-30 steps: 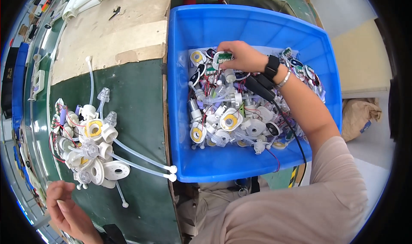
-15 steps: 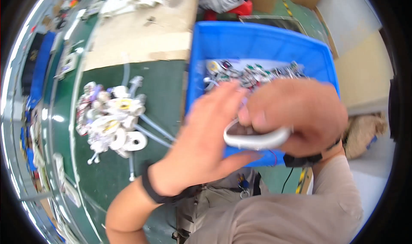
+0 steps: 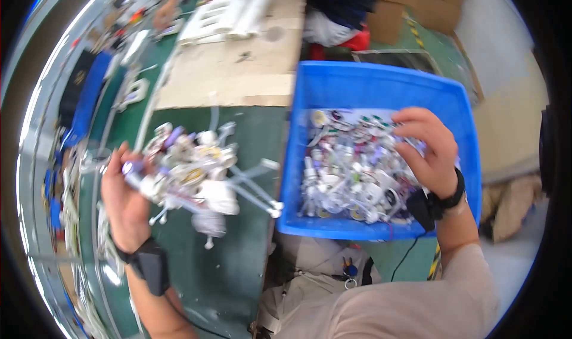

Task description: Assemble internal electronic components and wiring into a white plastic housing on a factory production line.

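Note:
On the left, my left hand (image 3: 126, 199) is at the near-left edge of a heap of small white parts (image 3: 199, 163) on the green mat. Its fingers curl round a cylindrical part (image 3: 132, 171) with a purple end and a white body; motion blurs the grip. A clear cup-like piece (image 3: 95, 160) shows beside the fingertips. My right hand (image 3: 430, 151) hovers over the right side of a blue bin (image 3: 381, 230), its fingers bent and apart, holding nothing. Beneath it lie many mixed small parts (image 3: 351, 172), white, clear, purple and green. Translucent tubes (image 3: 253, 190) stick out from the heap.
Beyond the green mat lies a beige board (image 3: 238, 70) with white moulded panels (image 3: 229, 17) on it. Dark and white cloth (image 3: 333, 23) is piled behind the bin. Cardboard boxes (image 3: 411, 8) stand at the back. A black cable (image 3: 405, 258) hangs from my right wrist.
My hands have parted from above the bin, where they met at a white curved piece. My left hand moved left to the heap; the right stayed over the bin and opened, without the piece.

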Tool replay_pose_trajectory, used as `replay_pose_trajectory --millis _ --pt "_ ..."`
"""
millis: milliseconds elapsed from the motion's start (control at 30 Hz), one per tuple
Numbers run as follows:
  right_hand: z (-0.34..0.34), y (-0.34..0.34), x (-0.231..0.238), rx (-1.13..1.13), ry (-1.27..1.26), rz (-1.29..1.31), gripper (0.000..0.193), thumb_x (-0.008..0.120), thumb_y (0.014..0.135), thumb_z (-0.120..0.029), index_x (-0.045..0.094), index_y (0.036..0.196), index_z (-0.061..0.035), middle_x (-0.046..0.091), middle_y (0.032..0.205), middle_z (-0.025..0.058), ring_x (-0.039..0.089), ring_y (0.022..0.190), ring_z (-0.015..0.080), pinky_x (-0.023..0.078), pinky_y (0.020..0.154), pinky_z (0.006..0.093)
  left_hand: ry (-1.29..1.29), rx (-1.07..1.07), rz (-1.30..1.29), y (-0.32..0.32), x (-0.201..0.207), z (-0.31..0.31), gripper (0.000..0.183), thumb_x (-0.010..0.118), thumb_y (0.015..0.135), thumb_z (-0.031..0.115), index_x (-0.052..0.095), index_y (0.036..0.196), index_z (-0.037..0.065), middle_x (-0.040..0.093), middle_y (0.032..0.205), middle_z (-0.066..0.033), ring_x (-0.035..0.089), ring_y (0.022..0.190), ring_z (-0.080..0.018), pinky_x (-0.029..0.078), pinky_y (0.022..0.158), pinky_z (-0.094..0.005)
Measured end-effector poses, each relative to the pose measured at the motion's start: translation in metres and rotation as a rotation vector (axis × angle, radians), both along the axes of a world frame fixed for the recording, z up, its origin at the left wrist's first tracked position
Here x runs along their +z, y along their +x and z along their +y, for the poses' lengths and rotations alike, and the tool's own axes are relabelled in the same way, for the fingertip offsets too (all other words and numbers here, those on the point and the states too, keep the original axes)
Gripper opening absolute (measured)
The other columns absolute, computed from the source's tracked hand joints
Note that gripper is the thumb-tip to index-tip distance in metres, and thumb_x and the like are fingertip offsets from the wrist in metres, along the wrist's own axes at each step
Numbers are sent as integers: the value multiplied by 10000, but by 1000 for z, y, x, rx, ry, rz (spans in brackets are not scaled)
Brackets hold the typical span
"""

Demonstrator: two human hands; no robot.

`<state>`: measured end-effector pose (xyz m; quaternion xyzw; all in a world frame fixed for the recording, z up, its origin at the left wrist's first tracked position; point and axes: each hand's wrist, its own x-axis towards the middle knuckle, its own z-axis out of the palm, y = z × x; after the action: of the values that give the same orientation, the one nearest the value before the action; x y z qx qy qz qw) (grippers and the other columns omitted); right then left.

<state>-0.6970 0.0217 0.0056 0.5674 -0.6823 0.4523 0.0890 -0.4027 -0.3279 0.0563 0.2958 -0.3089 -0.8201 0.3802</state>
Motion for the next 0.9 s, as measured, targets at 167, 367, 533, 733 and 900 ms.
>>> replay_pose_trajectory --millis 167,367,533,733,900 --pt "29 -84 -42 -204 128 -516 162 666 844 -145 644 905 4 665 905 68 630 861 155 495 785 293 -68 -42 -347 95 -41 -61 246 524 937 222 555 996 -15 618 952 -125 594 879 -226 493 809 -379" --pt "105 -164 -84 -419 72 -784 207 609 905 -194 636 988 -7 649 943 33 604 870 102 489 788 251 -37 115 -536 71 -44 -63 545 489 955 320 379 1311 -79 493 1276 -147 433 1236 -255 315 1062 -378" --pt "127 -211 -148 -410 952 -289 452 655 830 -396 635 1066 -11 669 972 151 639 916 260 496 813 360 -529 247 -854 91 -50 -38 514 432 975 309 347 1388 15 394 1403 -94 309 1350 -232 254 1077 -357" --pt "100 -230 -156 -569 1239 -233 496 627 832 -428 610 1124 -28 637 1063 208 602 1003 356 465 872 411 -757 203 -816 106 -41 -14 387 416 993 231 434 1318 23 454 1330 -79 493 1185 -221 360 1006 -318" --pt "133 -254 -155 -202 1381 -506 574 596 878 -437 510 1282 -39 606 1158 164 603 969 262 470 850 360 -1067 139 -1068 99 -18 24 276 455 950 45 497 1190 -86 400 1289 -191 523 1116 -309 519 906 -416"
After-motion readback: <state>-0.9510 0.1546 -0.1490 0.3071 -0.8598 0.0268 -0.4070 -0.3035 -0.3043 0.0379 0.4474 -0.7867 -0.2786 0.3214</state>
